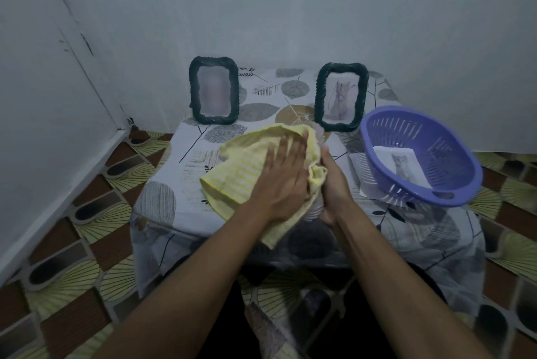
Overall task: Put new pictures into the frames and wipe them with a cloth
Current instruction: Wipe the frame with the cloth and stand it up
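My left hand (280, 178) presses flat, fingers straight, on a yellow striped cloth (232, 172) at the middle of the table. The cloth covers a pale ribbed thing, probably a frame (314, 211), of which only slivers show. My right hand (334, 187) grips that thing's right edge together with a bunched fold of cloth. Two dark rope-edged frames stand upright at the back. The left frame (214, 90) holds a blurred picture, and the right frame (341, 97) holds a cat drawing. A loose cat picture (404, 168) lies in the purple basket (441, 129).
The basket sits at the table's right side, over the edge of a sheet of paper (366, 190). A leaf-patterned tablecloth (162, 198) covers the low table. The wall stands close behind the frames. Patterned floor surrounds the table.
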Motion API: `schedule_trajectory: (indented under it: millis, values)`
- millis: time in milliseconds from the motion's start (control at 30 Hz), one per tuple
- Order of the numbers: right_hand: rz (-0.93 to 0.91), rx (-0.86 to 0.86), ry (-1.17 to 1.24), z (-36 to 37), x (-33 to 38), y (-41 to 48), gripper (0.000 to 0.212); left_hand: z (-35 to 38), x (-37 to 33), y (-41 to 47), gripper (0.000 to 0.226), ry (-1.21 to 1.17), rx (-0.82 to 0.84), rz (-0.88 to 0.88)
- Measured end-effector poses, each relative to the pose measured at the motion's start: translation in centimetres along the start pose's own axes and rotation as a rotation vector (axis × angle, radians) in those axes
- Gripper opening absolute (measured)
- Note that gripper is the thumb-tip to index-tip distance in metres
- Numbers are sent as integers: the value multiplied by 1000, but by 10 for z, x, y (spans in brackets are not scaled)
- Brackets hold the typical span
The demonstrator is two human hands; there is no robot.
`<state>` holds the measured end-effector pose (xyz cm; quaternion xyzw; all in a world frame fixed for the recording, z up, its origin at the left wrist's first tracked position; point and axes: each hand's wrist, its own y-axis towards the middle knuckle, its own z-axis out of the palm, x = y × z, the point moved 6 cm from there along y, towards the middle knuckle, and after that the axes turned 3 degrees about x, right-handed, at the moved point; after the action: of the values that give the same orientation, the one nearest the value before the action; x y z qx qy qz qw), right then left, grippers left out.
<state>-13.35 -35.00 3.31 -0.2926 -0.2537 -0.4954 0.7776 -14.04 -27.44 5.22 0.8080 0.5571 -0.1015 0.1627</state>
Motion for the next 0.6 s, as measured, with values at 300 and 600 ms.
schedule_trajectory:
  millis: [300,600]
  values:
    - [-18,20,11,-10,16,-2,61,1,29,-15,51,135,33,-154]
    - [-30,35,-75,12,8,-7,59,-26,21,7,67,-124,-207,-187]
